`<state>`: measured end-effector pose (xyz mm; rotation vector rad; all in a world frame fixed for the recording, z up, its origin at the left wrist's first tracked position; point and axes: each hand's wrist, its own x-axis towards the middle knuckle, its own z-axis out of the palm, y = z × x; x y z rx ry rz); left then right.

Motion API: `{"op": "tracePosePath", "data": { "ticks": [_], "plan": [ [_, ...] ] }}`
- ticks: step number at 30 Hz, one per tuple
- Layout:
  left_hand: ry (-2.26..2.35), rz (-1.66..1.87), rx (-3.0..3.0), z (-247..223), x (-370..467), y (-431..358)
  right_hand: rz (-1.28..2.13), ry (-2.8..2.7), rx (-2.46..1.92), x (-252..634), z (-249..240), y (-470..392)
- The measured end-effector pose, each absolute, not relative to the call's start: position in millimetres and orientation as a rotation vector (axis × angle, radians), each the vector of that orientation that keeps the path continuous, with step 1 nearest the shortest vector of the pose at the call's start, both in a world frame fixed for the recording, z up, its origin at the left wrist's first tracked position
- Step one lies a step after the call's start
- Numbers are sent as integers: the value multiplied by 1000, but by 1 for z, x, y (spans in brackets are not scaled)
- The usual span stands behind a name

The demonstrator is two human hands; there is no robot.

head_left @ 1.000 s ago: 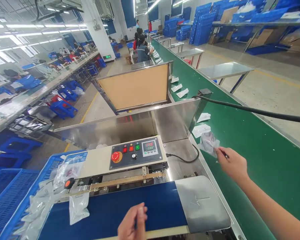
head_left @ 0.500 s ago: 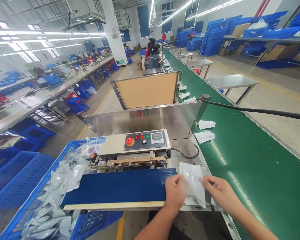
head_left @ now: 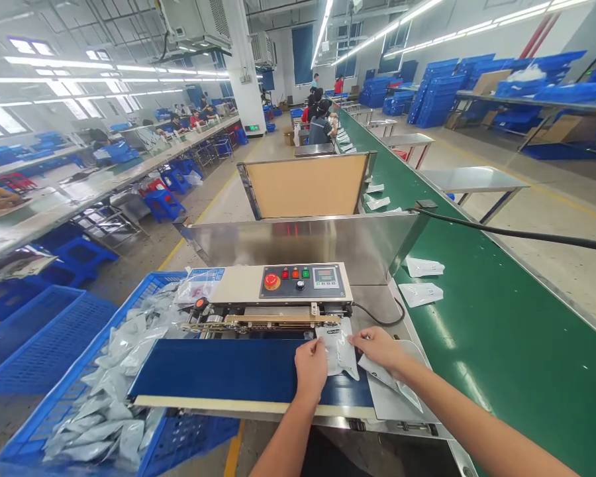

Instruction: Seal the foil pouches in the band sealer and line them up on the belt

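A clear-and-white plastic pouch point(head_left: 340, 352) with dark print lies at the right end of the blue belt point(head_left: 218, 371), its upper edge at the sealing slot of the band sealer point(head_left: 228, 281). My left hand point(head_left: 310, 372) pinches the pouch's left edge. With closed fingers, my right hand point(head_left: 379, 347) pinches its right edge. Beneath my right hand, a second pouch point(head_left: 396, 383) lies slanted on the metal plate point(head_left: 382, 401); whether the hand also grips it, I cannot tell.
A blue basket point(head_left: 27, 434) full of sealed pouches point(head_left: 99, 424) stands left of the sealer. Along the right runs a green conveyor belt point(head_left: 496, 344) carrying more pouches point(head_left: 422, 293). A black cable point(head_left: 516, 232) crosses above it. Several people sit farther back.
Both hands have moved left and up with the pouch, from over the metal plate to the sealer's slot. The second pouch now shows under my right hand. The view has shifted slightly.
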<state>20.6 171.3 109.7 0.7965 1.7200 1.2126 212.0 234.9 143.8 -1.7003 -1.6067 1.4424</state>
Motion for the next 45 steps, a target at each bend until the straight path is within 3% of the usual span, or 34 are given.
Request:
{"op": "tracePosePath", "data": {
  "ticks": [6,10,14,24,33,45],
  "plan": [
    [1941,1447,1152,132,4,119,1316,-1486,-1595,222,164,208],
    [1600,1172,1447,141,44,95,1430,-920,-1515,206,181,181],
    [1481,1189,1280,151,68,110,1601,-539,-1257,195,190,168],
    [1393,1192,1283,158,76,139,1394,-1114,-1401,231,155,155],
    [1653,1189,830,107,87,169,1574,-519,-1494,253,115,174],
    [1728,1320,604,98,43,171,1673,-733,-1598,204,132,217]
  ]
}}
